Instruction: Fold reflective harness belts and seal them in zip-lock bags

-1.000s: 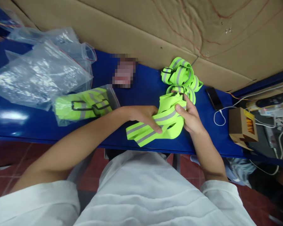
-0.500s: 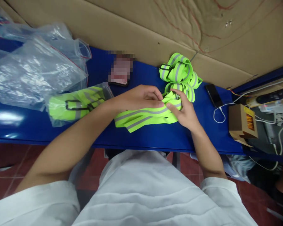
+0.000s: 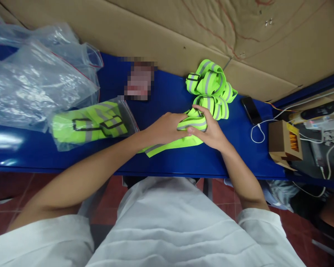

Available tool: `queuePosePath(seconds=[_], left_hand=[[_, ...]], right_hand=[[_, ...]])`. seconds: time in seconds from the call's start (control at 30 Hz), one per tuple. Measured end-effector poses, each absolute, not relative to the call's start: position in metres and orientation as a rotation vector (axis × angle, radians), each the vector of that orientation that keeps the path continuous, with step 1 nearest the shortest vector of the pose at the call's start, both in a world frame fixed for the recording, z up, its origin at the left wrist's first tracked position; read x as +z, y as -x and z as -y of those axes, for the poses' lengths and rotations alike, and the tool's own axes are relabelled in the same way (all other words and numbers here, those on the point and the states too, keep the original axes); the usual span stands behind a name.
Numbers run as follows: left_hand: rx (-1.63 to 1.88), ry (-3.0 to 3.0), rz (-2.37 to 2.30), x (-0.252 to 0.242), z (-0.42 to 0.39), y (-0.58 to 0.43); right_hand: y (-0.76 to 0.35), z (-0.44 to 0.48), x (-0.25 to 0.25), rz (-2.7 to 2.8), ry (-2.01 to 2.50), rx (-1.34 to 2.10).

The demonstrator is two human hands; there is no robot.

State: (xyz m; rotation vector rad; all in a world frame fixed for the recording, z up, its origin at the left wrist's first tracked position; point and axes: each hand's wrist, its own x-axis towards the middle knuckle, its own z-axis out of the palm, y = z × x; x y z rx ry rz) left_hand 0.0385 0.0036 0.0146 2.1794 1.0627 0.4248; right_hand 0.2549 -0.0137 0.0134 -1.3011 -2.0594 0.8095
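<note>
A neon-yellow reflective strap (image 3: 194,123) with grey stripes lies folded between my hands, its loose end trailing left over the blue table. My right hand (image 3: 211,131) grips the fold, thumb in front and fingers behind. Against the strap's left part, my left hand (image 3: 169,128) is curled round the band, its fingertips partly hidden. Just behind my hands are more coiled reflective straps (image 3: 211,83) with black buckles. On the left, a clear bag (image 3: 91,124) holds a folded neon strap with black buckles.
Several clear plastic bags (image 3: 39,78) cover the table's left side. A blurred-out pinkish item (image 3: 140,81) lies near the cardboard wall (image 3: 161,37). To the right are a black phone (image 3: 251,111) on a white cable and a small cardboard box (image 3: 284,142). The blue table's front edge (image 3: 167,174) runs before my body.
My left hand has turned over and curled lower round the strap. A fold of the strap now stands up between my hands, and my right hand has shifted slightly left.
</note>
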Motion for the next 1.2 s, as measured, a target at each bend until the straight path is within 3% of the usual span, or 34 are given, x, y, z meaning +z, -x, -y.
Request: queuePosePath(seconds=[0.33,0.57,0.87,1.07,1.2], left_hand=[[0.296,-2.132,-0.840,0.021,-0.012,-0.024],[0.612,-1.680,-0.626,0.024,-0.021,-0.020],[0.752,-1.075,-0.544,0.018,-0.022,-0.010],[0.566,-1.204,-0.613,0.021,-0.022,-0.001],[0.556,-1.293,-0.661,0.025,-0.021,0.001]], right_hand=[[-0.258,0.013,0.017,2.138,1.251,1.025],[-0.272,0.007,0.022,2.118,1.216,1.057],[-0.264,0.014,0.023,2.152,1.139,0.724],[-0.255,0.019,0.026,2.069,1.120,0.969],[-0.254,0.016,0.026,2.061,1.100,0.912]])
